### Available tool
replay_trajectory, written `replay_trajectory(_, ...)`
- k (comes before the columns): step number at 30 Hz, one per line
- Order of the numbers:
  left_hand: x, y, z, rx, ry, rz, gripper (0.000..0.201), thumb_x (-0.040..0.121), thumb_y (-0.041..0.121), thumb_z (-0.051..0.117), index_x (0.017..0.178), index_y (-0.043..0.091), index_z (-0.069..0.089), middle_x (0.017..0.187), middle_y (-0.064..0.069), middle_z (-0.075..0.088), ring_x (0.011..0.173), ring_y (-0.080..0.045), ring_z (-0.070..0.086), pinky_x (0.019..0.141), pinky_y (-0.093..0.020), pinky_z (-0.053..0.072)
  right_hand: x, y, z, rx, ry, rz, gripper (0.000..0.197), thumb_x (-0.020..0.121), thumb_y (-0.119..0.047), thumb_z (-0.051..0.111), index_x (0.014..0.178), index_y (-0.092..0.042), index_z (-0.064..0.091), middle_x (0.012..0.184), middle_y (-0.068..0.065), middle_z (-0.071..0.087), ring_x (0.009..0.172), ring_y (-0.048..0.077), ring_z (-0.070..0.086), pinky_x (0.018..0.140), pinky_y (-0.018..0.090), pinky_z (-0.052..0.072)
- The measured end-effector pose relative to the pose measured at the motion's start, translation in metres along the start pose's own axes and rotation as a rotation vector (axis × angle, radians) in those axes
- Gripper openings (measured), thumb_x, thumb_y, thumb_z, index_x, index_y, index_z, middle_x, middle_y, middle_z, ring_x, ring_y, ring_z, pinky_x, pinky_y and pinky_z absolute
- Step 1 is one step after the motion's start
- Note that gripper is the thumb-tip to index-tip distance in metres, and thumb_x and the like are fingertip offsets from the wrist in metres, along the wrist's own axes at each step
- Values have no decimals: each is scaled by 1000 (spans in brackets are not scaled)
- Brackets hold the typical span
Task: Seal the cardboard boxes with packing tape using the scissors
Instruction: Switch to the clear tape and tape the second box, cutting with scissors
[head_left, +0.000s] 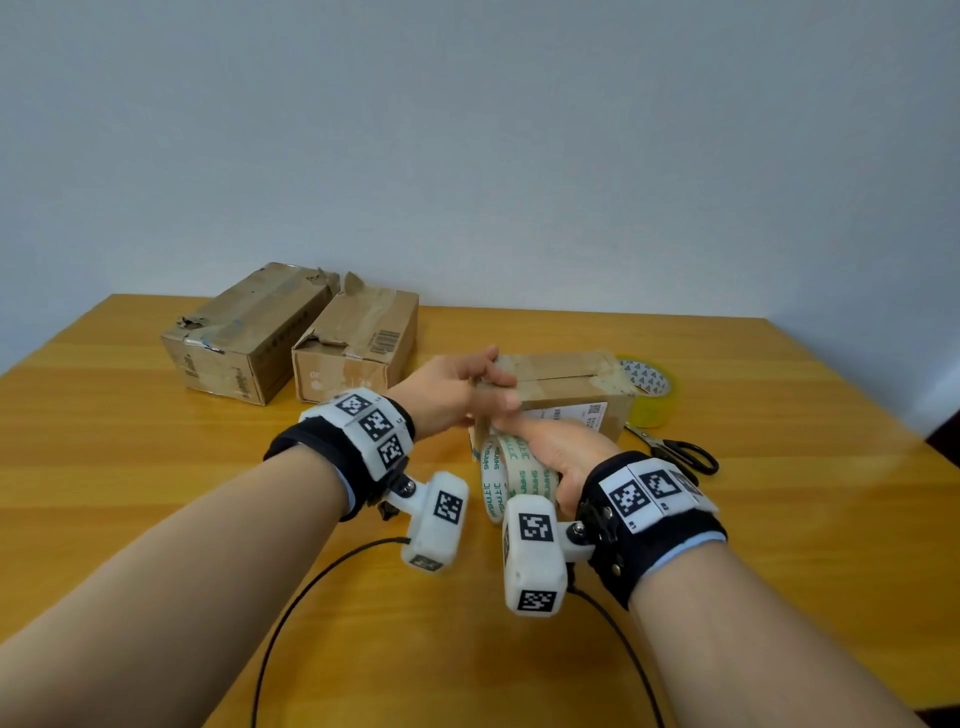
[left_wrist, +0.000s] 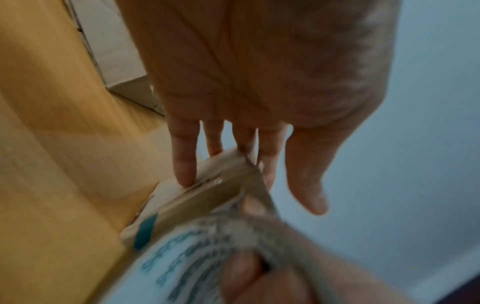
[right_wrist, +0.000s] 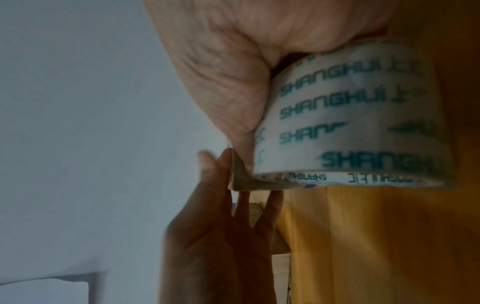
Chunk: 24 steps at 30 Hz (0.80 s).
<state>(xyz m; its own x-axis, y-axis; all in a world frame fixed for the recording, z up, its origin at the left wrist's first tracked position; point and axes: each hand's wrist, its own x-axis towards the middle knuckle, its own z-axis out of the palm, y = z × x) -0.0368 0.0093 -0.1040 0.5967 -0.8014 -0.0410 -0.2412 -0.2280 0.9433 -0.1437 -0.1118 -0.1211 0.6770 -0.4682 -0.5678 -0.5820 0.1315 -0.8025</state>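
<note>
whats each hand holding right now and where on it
The right hand grips the white printed tape roll around its ring. The left hand holds nothing; its straight fingers press the near end of the small box.

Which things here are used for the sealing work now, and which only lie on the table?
In use:
- small box, under left hand
- printed tape roll, gripped by right hand
- scissors, waiting

Lying about:
- yellow tape roll
- two worn boxes

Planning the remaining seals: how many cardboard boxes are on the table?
3. Two worn boxes sit at the far left, the longer one beside a shorter one. The third box is at centre, under the left hand.
</note>
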Motion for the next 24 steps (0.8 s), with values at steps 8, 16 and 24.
replay_trajectory(8,2,9,5,298,105,66,40,83,24,76,118,30,57,113,12,62,100,-11,63,88,-40,57,-1,-2,-4,-54,-41,-27,43,87,-44,73,107,-7,66,95,17,78,92,33,76,96,47,56)
replay_trajectory(16,3,17,0,700,-37,88,55,98,38,56,147,23,36,149,0,47,128,-19,51,105,-35,43,-7,5,-11,42,-192,-6,50,83,-44,78,120,-13,65,91,9,75,81,25,72,78,37,60)
replay_trajectory(24,8,8,4,614,80,94,67,85,34,73,146,27,46,156,18,31,138,-7,39,103,-15,26,-20,3,-18,-102,-340,-30,37,87,-31,75,112,-6,63,85,7,74,72,17,72,62,28,58)
